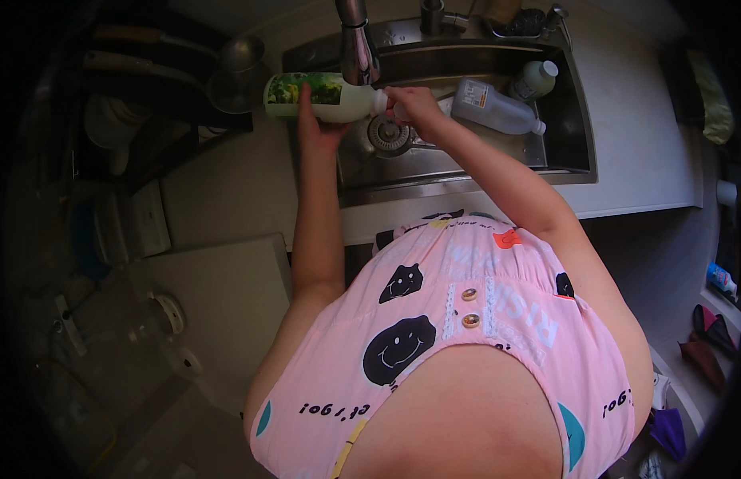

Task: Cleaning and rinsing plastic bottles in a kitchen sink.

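Note:
My left hand [320, 129] holds a plastic bottle [354, 106] with a green picture label, its thumb across the label. The bottle lies nearly level over the left side of the steel sink [370, 194], its mouth pointing right. At that mouth are the fingers of my right hand [423, 109], which pinch a small whitish round piece that looks like a cap [401, 112]. The fingers partly hide the bottle's rim. Just behind the bottle hangs the chrome faucet [360, 57]. Below the two hands the round sink drain [388, 135] shows.
A cloudy plastic bottle [496, 111] lies in the sink's right half, beside a greenish capped bottle [531, 84]. Pans with wooden handles [128, 34] and a metal bowl [242, 54] stand left. An open cabinet door [227, 311] juts out below the counter [634, 138].

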Motion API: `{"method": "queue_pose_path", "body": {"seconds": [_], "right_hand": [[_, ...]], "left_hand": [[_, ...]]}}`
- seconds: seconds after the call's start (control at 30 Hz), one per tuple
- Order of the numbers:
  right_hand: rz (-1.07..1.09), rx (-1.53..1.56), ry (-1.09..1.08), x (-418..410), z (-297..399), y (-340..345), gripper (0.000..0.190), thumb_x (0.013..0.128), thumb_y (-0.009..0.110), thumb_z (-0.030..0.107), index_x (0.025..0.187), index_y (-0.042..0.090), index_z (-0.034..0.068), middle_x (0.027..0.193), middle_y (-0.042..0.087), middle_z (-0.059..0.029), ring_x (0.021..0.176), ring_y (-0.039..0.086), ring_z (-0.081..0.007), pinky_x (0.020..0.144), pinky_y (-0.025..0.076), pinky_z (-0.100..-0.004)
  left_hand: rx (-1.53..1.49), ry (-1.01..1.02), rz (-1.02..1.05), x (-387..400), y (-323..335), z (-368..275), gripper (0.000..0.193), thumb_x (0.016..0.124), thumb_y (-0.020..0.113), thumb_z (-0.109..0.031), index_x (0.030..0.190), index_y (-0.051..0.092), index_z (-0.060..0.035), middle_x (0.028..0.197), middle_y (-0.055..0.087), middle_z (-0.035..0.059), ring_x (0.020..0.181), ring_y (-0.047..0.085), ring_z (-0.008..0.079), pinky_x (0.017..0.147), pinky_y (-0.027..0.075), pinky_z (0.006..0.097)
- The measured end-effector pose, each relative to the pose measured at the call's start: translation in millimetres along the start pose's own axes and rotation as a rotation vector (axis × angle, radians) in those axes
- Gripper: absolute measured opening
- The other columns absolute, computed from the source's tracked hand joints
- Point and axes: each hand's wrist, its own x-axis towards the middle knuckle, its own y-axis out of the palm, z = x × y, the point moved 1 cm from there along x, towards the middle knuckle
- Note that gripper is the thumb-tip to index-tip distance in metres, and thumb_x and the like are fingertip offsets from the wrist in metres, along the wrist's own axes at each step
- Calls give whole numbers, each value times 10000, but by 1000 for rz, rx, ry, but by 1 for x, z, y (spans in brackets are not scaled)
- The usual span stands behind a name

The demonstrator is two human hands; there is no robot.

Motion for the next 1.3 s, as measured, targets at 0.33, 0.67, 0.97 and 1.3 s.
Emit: {"method": "queue_pose_path", "body": {"seconds": [0.33,0.67,0.97,1.3], "right_hand": [[-41,322,196,-2,-9,-15,222,888,523,285,1009,568,103,914,612,-22,818,609,-137,625,512,-295],[150,336,171,-16,-5,-1,287,873,561,232,1130,525,109,1024,573,-42,920,575,-168,735,530,-377],[-4,192,206,-10,-36,-43,204,827,579,164,1027,577,120,907,569,-14,833,529,-133,740,495,-357],[-26,293,270,10,-106,-112,212,840,544,90,1042,582,41,893,583,-43,778,525,-137,681,444,-285]], "left_hand": [[-141,65,160,5,-13,-6,729,723,633,-563,1271,432,-129,1275,465,117,1177,450,330,967,370,559],[-287,224,90,-24,-18,-2,629,787,614,-466,1272,436,-106,1283,468,130,1194,444,337,996,354,557],[741,548,158,-81,-17,40,602,753,708,-181,1273,438,-44,1240,505,107,1144,485,227,983,393,376],[1082,1319,762,-110,52,69,731,571,811,-117,1213,463,-80,1274,482,163,1223,401,401,1017,338,488]]}}
